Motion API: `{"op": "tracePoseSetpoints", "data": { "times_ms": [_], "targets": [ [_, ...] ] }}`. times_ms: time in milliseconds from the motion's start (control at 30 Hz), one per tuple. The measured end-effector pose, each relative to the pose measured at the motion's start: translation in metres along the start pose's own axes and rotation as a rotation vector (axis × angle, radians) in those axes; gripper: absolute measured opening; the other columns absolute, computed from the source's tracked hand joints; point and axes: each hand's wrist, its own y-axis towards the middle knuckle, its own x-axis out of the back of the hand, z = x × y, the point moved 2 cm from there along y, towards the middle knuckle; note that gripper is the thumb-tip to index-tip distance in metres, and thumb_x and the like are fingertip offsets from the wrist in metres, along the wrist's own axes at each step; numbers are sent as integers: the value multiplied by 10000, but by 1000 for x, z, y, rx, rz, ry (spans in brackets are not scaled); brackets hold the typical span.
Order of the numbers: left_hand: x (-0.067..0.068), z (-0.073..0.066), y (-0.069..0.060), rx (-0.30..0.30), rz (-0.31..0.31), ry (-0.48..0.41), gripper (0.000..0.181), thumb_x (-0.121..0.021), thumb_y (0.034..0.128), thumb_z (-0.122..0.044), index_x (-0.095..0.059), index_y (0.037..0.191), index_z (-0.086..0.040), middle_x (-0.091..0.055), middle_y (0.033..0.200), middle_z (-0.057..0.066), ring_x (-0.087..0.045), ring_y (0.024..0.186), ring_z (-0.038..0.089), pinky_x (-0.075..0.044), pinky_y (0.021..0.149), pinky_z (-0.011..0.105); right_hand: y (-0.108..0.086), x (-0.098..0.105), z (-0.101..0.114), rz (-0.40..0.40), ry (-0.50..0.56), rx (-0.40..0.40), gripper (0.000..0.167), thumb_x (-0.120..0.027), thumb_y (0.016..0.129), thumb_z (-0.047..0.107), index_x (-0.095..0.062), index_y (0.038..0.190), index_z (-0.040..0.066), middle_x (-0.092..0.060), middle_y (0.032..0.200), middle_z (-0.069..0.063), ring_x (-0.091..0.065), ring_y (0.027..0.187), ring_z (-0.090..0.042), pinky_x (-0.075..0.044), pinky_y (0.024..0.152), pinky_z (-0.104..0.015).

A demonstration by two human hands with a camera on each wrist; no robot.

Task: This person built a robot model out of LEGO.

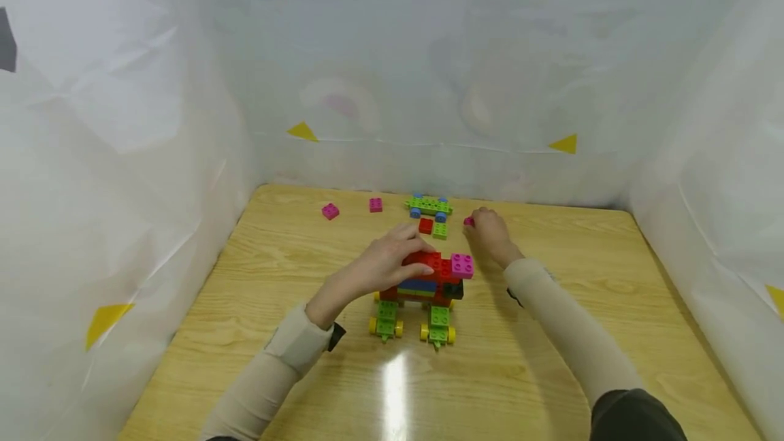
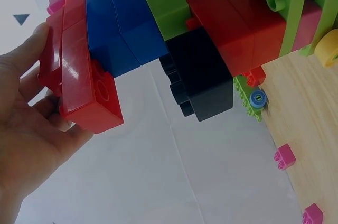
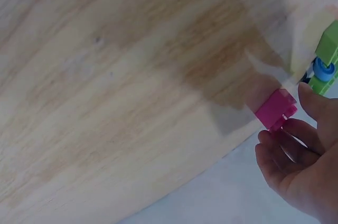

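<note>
In the head view a toy brick model (image 1: 418,286) of red, blue, green and black bricks stands on green wheeled bases (image 1: 439,322). A pink brick (image 1: 462,265) sits on its top right end. My left hand (image 1: 392,260) grips the red bricks at the model's top; the left wrist view shows the thumb on one side of the red bricks (image 2: 79,65) and fingers on the other. Right of the model and farther back, my right hand (image 1: 492,233) pinches a small pink brick (image 3: 276,109) at the tabletop between thumb and fingers.
Two loose pink bricks (image 1: 330,211) lie at the table's back left. A green base with blue wheels (image 1: 429,206) stands at the back, with a red brick (image 1: 425,226) and a green brick (image 1: 439,231) before it. White sheeting (image 1: 404,87) walls the wooden table.
</note>
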Motion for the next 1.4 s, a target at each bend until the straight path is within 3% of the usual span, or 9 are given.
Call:
{"op": "tracePoseSetpoints", "data": {
  "times_ms": [133,267,467,633,767,867,1100,1400],
  "targets": [
    [0,1,2,-3,-1,2,269,-644,930,-266,-671,1134,-92,-507,957,-4,-396,801,126,-359,694,255,-1,-3,3,-9,27,-16,139,-600,939,116,-554,902,-10,-538,876,-148,-521,780,-284,-451,676,-416],
    [-1,0,5,3,8,6,262,-645,931,-261,-671,1129,-91,-517,965,5,-402,796,131,-367,685,260,-6,-2,5,-31,-12,-16,108,-607,921,84,-552,900,-7,-561,850,-152,-562,783,-303,-480,682,-438],
    [3,-5,10,44,64,36,279,-646,933,-271,-659,1145,-91,-509,957,4,-419,808,132,-378,683,266,-19,0,0,-22,34,-16,84,-639,891,61,-575,938,33,-608,852,-116,-588,777,-279,-498,712,-429],
    [8,-10,12,101,126,93,303,-638,936,-309,-656,1158,-103,-522,967,-7,-436,802,125,-392,675,260,-33,2,-3,-2,107,12,127,-645,876,59,-592,989,37,-618,889,-99,-579,793,-255,-497,708,-409],
    [11,-14,14,121,162,135,338,-650,922,-346,-662,1156,-103,-554,999,5,-477,857,143,-423,727,279,-44,8,4,-14,150,21,229,-705,875,141,-602,1047,29,-628,922,-101,-581,820,-251,-495,707,-409],
    [11,-17,18,115,161,154,386,-656,907,-385,-663,1165,-98,-560,1015,10,-480,895,154,-428,759,290,-53,17,14,-64,187,47,296,-719,879,174,-607,1106,22,-638,967,-108,-601,861,-269,-497,718,-422],
    [0,-20,33,76,104,161,418,-672,890,-400,-672,1163,-82,-577,1029,33,-482,861,148,-431,752,270,-77,49,38,-213,240,205,295,-719,874,137,-632,1133,26,-649,1028,-123,-615,934,-302,-498,757,-472],
    [-11,-24,38,97,104,101,355,-670,900,-373,-683,1132,-105,-595,1034,31,-499,861,140,-430,722,255,-111,99,58,-341,376,330,306,-729,852,89,-668,1151,63,-666,1066,-81,-609,970,-245,-490,815,-470]
  ]
}}
